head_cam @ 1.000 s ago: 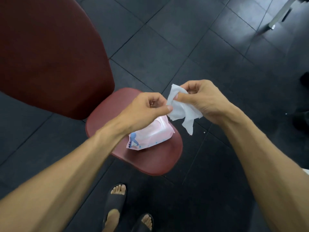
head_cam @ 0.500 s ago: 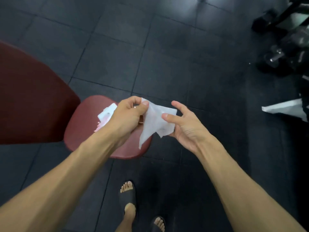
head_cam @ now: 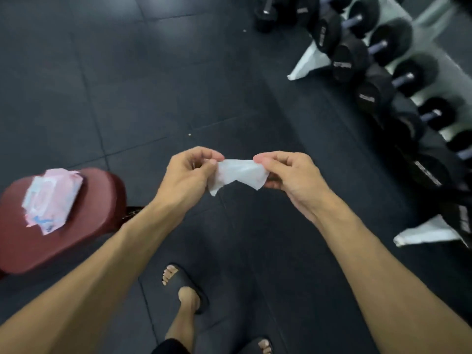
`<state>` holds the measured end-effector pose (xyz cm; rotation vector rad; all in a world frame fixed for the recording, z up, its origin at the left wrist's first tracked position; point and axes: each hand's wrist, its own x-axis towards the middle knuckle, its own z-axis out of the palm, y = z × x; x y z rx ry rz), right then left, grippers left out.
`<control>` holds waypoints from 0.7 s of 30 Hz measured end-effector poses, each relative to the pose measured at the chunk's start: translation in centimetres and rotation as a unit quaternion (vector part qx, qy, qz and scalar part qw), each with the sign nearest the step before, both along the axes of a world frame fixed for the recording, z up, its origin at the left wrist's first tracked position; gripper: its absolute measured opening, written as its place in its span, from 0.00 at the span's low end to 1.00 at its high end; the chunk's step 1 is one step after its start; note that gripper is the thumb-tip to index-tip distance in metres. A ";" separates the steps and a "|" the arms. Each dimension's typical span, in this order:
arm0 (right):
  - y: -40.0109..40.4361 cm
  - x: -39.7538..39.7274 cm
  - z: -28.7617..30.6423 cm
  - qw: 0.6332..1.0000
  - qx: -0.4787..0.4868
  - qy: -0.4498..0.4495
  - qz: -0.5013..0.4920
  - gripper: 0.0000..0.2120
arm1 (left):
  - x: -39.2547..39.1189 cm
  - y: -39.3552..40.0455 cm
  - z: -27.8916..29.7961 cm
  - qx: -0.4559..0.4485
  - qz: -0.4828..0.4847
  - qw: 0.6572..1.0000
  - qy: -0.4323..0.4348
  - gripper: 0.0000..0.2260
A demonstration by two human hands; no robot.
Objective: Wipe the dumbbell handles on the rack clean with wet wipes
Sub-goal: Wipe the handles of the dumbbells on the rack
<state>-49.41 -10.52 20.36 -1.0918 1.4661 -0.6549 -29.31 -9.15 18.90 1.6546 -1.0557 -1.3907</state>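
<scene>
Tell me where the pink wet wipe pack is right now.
In the head view, the pink plastic wet wipe pack lies at far left on the dark red padded seat, left of the person's left hand.

White markings on dumbbell ends (head_cam: 341,64) and wipes pack (head_cam: 49,200) blurred; nothing legible.

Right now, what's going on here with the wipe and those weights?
A person is standing on dark rubber floor tiles, holding a white wet wipe stretched between both hands: the left hand pinches one end and the right hand pinches the other. The pink pack of wipes lies on a dark red padded seat to the left. The black dumbbells sit on their rack to the right, apart from the hands, and no handle is being wiped yet.
</scene>
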 end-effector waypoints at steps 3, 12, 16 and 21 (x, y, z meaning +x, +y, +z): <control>4.8 -7.7 0.6 0.993 -0.033 0.108 0.022 0.14 | -7.3 2.9 1.8 -0.005 -0.116 0.993 -0.031 0.11; 18.0 -30.0 5.2 0.981 -0.033 0.155 -0.108 0.03 | -30.2 10.7 5.5 -0.083 -0.336 0.918 -0.193 0.07; 21.4 -36.7 5.0 0.972 -0.021 0.159 -0.171 0.05 | -38.1 11.7 6.0 0.006 -0.367 0.928 -0.059 0.08; 25.1 -47.7 5.5 0.957 -0.011 0.059 -0.284 0.06 | -50.5 11.9 6.5 0.052 -0.433 0.898 0.056 0.06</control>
